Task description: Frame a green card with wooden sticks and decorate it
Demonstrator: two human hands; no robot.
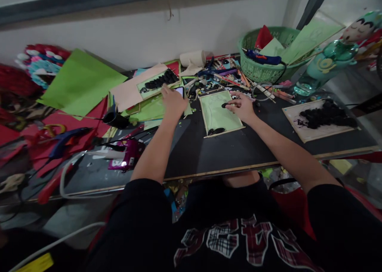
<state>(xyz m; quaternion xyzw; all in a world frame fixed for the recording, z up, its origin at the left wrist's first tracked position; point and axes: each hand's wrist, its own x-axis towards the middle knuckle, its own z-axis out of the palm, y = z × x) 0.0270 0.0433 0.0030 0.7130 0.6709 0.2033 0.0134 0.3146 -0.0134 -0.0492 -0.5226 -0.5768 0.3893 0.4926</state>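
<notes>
My right hand point(243, 108) pinches a small black oval piece point(224, 105) between thumb and fingers, over a light green sheet point(219, 115) in a thin wooden frame. The sheet bears faint drawn lines, and a few black pieces point(216, 131) lie along its lower edge. To the left, my left hand point(174, 102) is closed around a phone point(180, 91), whose lit screen partly shows; some of its fingers are hidden. Just beyond that hand lies another framed green panel point(143, 90) with a row of black pieces.
A third framed panel point(298, 129) covered in black pieces lies at right. Behind it stand a teal figure-shaped bottle point(336, 67) and a green basket point(262, 69) holding a blue glue gun. Scraps and sticks litter the back. At left are a purple box point(128, 156) and another glue gun point(61, 142).
</notes>
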